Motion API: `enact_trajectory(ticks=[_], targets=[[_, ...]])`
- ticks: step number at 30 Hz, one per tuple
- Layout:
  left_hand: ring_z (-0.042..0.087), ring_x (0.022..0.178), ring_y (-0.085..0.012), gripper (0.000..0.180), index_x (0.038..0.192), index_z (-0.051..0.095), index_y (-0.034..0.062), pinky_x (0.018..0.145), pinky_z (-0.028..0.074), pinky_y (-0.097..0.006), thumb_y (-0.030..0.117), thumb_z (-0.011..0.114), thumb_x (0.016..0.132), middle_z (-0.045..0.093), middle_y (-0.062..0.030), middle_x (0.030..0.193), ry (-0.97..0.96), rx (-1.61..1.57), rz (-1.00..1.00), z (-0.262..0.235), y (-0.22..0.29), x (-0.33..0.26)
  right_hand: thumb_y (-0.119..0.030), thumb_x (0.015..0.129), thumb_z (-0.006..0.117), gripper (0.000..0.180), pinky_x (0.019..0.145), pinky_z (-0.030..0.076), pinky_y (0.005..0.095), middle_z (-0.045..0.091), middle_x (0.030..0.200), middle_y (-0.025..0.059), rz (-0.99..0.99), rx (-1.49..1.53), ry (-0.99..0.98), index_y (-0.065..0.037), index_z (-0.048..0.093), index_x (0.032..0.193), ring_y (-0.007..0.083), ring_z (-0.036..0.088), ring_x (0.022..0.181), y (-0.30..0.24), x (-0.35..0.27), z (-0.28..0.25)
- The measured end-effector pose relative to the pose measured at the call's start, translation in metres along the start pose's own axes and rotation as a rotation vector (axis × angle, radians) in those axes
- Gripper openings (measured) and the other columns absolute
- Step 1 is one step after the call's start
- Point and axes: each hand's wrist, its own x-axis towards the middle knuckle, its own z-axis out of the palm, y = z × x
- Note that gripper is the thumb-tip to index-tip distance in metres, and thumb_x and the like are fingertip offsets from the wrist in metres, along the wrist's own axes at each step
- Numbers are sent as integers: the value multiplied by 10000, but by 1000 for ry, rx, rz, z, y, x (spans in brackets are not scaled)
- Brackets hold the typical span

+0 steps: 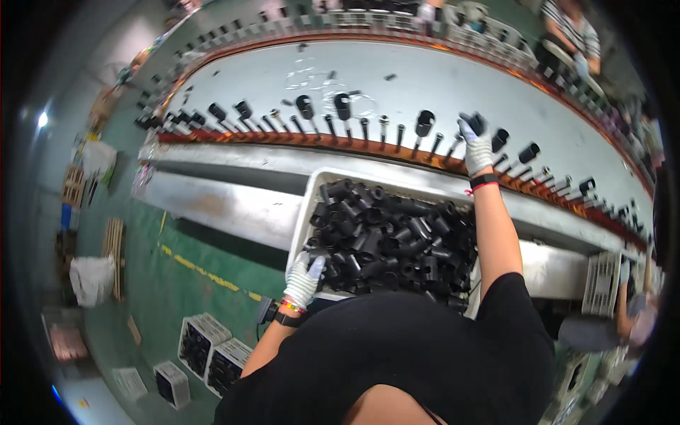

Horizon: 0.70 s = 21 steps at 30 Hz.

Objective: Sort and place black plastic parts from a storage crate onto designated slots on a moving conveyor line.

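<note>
A black tube (475, 124) is grasped in the gloved right hand (479, 150), with the fingers closed around it. The right hand is positioned over the near edge of the worktop (414, 81), where the tube is held among a row of posts (383, 132). Several of the posts are topped with black cups (425, 122). Contact between the held tube and a post cannot be determined.

The gloved left hand (302, 282) is placed at the near left corner of a white crate (306, 212), beside the loose tubes (386, 237) with which the crate is filled. Whether anything is gripped by the left hand cannot be told. The crate is located between the person's body and the worktop, and the held tube is positioned beyond its far right corner, well apart from the left hand.
</note>
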Motion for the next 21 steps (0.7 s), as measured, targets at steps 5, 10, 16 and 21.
enact_trajectory(ticks=[5, 10, 16, 21], targets=[[618, 723, -208, 319, 957, 634, -9, 654, 498, -359, 310, 624, 947, 651, -111, 821, 84, 295, 179, 28, 5, -18, -51, 822, 751, 389, 811, 520, 292, 667, 924, 41, 38, -165, -70, -59, 520, 1135, 147, 628, 852, 31, -5, 1], [621, 922, -370, 338, 1047, 673, 18, 837, 493, -427, 329, 627, 925, 650, -197, 978, 2, 251, 63, 64, 43, -30, -16, 794, 739, 368, 847, 488, 298, 650, 933, 35, 13, -262, -48, -52, 591, 1130, 142, 596, 874, 65, 19, -15], [619, 788, -273, 380, 1001, 630, -20, 726, 494, -383, 352, 561, 964, 615, -169, 880, 47, 342, 351, 116, 62, -30, -134, 792, 773, 461, 910, 474, 354, 664, 1006, 88, 115, -377, -58, -37, 552, 1185, 228, 621, 939, 43, 16, 2], [597, 970, -356, 425, 1071, 646, -16, 858, 463, -432, 385, 548, 973, 637, -196, 960, -36, 430, 393, 157, 104, -44, -266, 804, 755, 802, 1036, 424, 404, 488, 1325, 238, 128, -529, -309, 58, 339, 1408, 350, 521, 1191, 0, -74, -37]])
